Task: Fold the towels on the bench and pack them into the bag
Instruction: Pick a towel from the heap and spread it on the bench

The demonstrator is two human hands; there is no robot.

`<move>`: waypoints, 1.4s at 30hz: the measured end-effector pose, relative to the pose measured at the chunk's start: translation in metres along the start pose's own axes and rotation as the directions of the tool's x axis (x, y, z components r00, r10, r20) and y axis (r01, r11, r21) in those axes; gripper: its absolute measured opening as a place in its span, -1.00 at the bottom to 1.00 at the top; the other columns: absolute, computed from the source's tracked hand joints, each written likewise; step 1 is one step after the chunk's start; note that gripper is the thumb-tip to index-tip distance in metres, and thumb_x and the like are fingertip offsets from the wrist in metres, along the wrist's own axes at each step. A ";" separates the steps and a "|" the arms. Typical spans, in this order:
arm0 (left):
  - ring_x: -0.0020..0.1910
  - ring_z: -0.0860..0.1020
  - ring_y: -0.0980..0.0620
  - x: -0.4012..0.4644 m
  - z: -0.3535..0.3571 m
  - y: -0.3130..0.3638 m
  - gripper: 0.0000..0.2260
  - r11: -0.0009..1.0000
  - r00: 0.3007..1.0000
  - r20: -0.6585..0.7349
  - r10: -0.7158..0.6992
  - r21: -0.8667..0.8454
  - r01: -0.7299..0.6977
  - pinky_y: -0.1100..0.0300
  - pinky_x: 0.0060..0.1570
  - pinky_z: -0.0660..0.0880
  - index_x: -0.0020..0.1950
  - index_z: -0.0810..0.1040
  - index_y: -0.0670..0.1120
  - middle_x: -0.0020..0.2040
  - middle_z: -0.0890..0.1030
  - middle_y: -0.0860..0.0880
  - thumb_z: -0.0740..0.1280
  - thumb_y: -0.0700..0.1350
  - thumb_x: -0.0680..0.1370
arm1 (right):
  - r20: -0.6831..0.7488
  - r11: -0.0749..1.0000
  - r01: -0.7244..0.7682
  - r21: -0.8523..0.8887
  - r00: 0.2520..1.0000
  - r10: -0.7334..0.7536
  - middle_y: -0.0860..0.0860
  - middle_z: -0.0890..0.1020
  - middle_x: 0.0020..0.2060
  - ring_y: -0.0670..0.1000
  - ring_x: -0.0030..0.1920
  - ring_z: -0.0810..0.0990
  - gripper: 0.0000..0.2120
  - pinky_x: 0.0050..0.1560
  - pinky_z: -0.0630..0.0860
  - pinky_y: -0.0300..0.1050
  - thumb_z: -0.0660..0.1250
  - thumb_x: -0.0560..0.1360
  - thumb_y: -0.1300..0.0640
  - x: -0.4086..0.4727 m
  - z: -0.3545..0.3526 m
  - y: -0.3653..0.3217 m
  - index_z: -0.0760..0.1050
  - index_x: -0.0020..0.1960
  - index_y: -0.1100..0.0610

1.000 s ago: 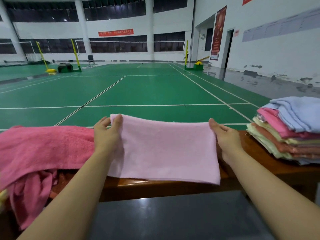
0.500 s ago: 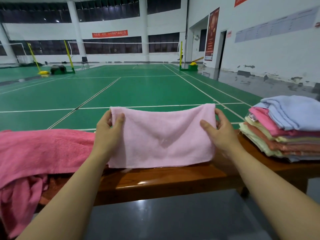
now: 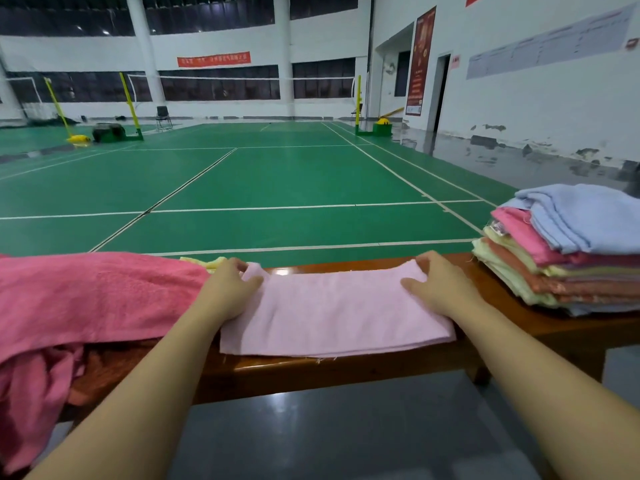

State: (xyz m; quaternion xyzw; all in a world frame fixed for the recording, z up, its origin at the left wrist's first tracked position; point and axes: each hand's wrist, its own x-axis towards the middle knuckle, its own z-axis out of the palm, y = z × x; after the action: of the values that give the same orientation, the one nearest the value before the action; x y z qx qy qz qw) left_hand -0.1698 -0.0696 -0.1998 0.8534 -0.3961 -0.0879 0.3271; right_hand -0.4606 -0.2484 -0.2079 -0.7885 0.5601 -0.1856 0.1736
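On the near edge of a green court (image 3: 277,174), everything sits along one wooden bench.
Bench (image 3: 346,370): glossy brown wood that runs across the view from left to right, with grey floor in front of it.
Dark pink towel (image 3: 86,299): unfolded and rumpled, it covers the left end of the bench and hangs over the front edge.
Towel stack (image 3: 571,251): folded towels piled at the right end of the bench, a light blue one on top, with pink, pale yellow and salmon layers beneath.
Light pink towel (image 3: 332,313): folded into a flat band in the middle of the bench, between the dark pink towel and the stack; its front edge lies close to the bench's front edge.
Right hand (image 3: 440,289): fingers and thumb curled round the far right corner of the light pink towel, pinching it.
Left hand (image 3: 228,289): thumb and fingers pinch the far left corner of the same towel.
Yellow cloth (image 3: 204,262): a small patch shows just behind the left hand.
Bag: cannot tell where it is.
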 end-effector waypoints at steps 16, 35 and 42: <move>0.44 0.39 -0.21 -0.042 0.039 0.067 -0.43 0.809 0.890 0.453 -0.043 0.539 -0.235 -0.01 0.40 0.31 0.56 0.27 -0.13 0.52 0.37 -0.20 -0.04 0.22 0.70 | 0.297 0.912 0.369 -0.178 0.904 -0.307 -0.09 0.22 0.59 0.04 0.57 0.16 -0.48 0.53 0.10 0.26 -0.05 0.65 -0.29 -0.005 0.038 -0.035 0.24 0.55 -0.16; 0.49 0.30 -0.14 0.022 0.091 0.064 -0.51 0.884 0.905 0.339 0.255 0.296 -0.360 -0.16 0.50 0.14 0.54 0.26 -0.02 0.54 0.27 -0.08 0.07 0.19 0.68 | 0.328 0.950 0.099 -0.296 0.945 0.004 0.06 0.59 -0.18 0.11 -0.31 0.64 -0.60 -0.19 0.62 0.01 0.09 0.67 -0.18 -0.020 -0.007 -0.044 0.45 0.04 0.14; 0.45 0.30 -0.20 0.022 0.084 0.056 -0.42 0.939 0.956 0.197 0.217 0.224 -0.260 -0.06 0.45 0.23 0.52 0.32 -0.10 0.48 0.32 -0.17 0.21 0.24 0.63 | 0.048 0.993 -0.054 -0.104 0.997 0.059 0.04 0.55 -0.29 0.17 -0.23 0.55 -0.56 -0.24 0.44 -0.06 0.28 0.54 -0.28 0.005 0.022 -0.033 0.52 -0.20 0.11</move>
State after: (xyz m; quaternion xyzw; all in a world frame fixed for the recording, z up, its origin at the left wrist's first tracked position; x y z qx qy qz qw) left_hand -0.2242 -0.1534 -0.2267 0.8224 -0.5312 -0.0697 0.1915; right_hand -0.4213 -0.2417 -0.2112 -0.7847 0.5863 -0.1314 0.1520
